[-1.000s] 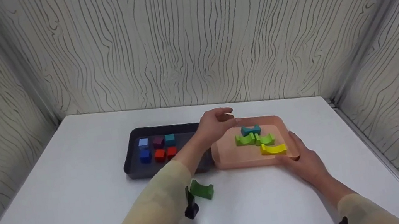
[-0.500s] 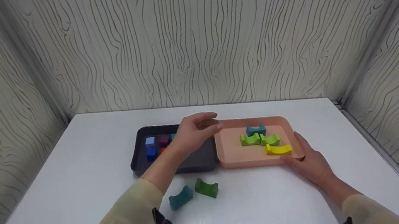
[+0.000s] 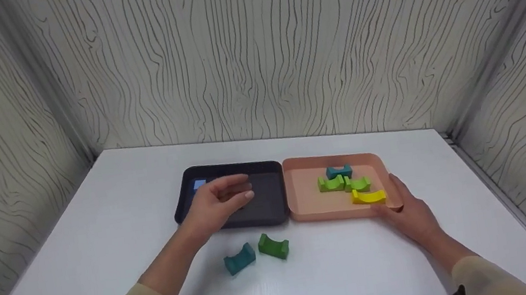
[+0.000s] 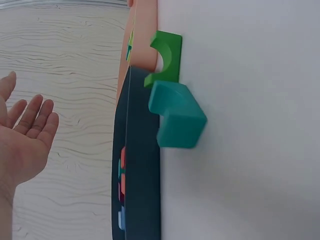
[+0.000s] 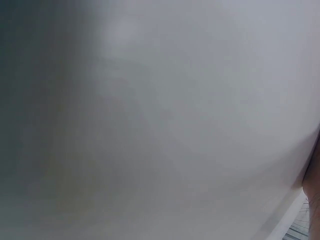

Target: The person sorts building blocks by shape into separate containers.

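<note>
My left hand (image 3: 217,203) hovers over the dark tray (image 3: 269,208), fingers loosely bent and holding nothing; the left wrist view shows its palm too. It hides most of the cubes there, leaving part of a light blue cube (image 3: 199,183) showing. At the front right corner of the pink tray (image 3: 307,205), my right hand (image 3: 411,214) holds the edge, thumb at the front and fingers along the side. Inside lie a teal arch block (image 3: 339,172), two lime ones (image 3: 331,184) and a yellow one (image 3: 369,197).
A teal arch block (image 3: 240,259) and a dark green arch block (image 3: 274,248) lie on the white table (image 3: 342,270) in front of the trays. Wood-patterned panels (image 3: 251,66) stand at the back and sides. The right wrist view is mostly a pale blur.
My left hand has moved left and toward me, from between the trays to over the dark tray's cubes, uncovering the teal block on the table. My right hand stays at the pink tray.
</note>
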Demonstrator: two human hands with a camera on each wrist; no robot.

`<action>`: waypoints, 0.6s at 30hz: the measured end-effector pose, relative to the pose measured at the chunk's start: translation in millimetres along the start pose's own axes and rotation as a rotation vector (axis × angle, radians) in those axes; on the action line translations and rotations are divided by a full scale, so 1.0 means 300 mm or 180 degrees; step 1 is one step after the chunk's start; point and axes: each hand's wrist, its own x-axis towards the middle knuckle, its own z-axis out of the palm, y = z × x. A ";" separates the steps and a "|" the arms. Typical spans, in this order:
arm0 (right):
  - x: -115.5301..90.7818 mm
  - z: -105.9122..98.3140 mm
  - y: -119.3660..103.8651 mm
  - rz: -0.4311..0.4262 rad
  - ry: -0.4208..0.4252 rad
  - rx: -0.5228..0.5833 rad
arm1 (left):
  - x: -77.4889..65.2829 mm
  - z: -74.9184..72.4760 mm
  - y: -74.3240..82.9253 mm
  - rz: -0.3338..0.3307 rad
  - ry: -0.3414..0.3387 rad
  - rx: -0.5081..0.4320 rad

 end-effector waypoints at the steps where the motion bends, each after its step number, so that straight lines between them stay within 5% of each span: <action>1: 0.000 -0.001 -0.001 -0.0006 0.0001 -0.0008 | -0.014 -0.010 -0.007 0.0006 0.0018 0.0007; 8: 0.006 0.000 0.004 0.0006 -0.0033 -0.0002 | -0.103 -0.058 -0.066 -0.0069 0.0096 0.0109; 18: 0.003 -0.001 0.001 0.0020 -0.0057 0.0055 | -0.195 -0.061 -0.199 -0.0345 0.0109 0.0141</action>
